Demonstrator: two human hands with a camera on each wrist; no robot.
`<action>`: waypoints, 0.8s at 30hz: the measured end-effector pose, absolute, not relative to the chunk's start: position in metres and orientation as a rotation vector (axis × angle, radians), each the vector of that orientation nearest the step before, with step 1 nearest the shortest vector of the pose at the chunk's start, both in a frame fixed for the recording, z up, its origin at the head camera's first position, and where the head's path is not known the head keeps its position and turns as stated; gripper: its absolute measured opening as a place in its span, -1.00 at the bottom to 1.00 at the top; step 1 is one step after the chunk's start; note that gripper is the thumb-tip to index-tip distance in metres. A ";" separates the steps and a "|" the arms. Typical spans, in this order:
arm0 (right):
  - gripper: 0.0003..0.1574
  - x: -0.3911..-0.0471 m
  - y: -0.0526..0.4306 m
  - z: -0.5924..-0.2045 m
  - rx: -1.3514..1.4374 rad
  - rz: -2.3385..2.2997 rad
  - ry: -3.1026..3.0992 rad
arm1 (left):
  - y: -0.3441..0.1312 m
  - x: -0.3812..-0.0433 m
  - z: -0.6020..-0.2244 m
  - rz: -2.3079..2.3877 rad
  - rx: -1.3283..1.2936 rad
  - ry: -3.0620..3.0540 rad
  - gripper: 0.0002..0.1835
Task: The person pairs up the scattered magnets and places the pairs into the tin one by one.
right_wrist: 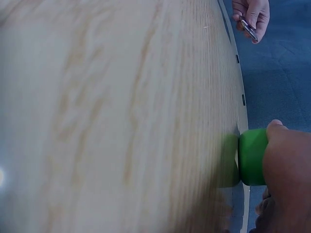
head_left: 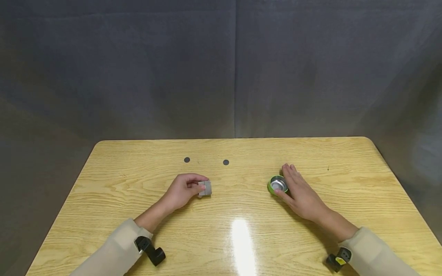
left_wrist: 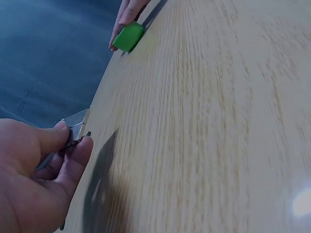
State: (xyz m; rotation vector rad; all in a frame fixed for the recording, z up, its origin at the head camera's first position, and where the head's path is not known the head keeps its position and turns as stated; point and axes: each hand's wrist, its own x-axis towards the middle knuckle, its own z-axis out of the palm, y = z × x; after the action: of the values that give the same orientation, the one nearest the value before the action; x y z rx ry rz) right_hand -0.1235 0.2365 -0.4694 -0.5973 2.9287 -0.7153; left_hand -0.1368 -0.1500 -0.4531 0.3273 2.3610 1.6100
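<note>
My left hand (head_left: 184, 191) pinches a small, flat, silver-grey square piece (head_left: 206, 188) between thumb and fingers, over the left middle of the table. A line runs across the piece's face, and its exact kind cannot be told. In the left wrist view the square piece (left_wrist: 77, 125) is tilted, with its edge toward the camera. Farther right, my right hand (head_left: 304, 197) holds a small round green bowl (head_left: 278, 184) with a shiny metal inside. The thumb lies at its near side and the fingers along its right side. The bowl's green outer wall (right_wrist: 252, 156) shows in the right wrist view.
Two dark round discs, a left one (head_left: 187, 160) and a right one (head_left: 226, 162), lie flat toward the back of the wooden table (head_left: 138, 165). A dark grey curtain (head_left: 221, 69) hangs behind the table. Light glares on the tabletop near the front.
</note>
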 end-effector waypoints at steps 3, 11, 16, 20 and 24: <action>0.06 -0.123 0.237 -0.469 -0.601 -0.715 2.930 | -0.146 -0.138 -0.452 1.631 0.325 2.334 -0.74; 0.04 -0.123 0.237 -0.469 -0.622 -0.720 2.930 | -0.132 -0.143 -0.445 1.644 0.342 2.295 -0.72; 0.04 -0.123 0.237 -0.468 -0.628 -0.722 2.933 | -0.122 -0.148 -0.440 1.667 0.345 2.247 -0.72; 0.04 -0.123 0.236 -0.468 -0.630 -0.719 2.936 | -0.113 -0.151 -0.436 1.693 0.329 2.204 -0.72; 0.04 -0.124 0.237 -0.468 -0.631 -0.713 2.938 | -0.107 -0.154 -0.434 1.702 0.340 2.180 -0.72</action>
State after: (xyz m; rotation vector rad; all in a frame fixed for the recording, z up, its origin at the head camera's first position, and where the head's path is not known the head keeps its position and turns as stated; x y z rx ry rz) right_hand -0.1236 0.2369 -0.4683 -0.6306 2.9378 -0.7127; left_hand -0.1537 -0.1073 -0.4337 0.3399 2.1802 1.7016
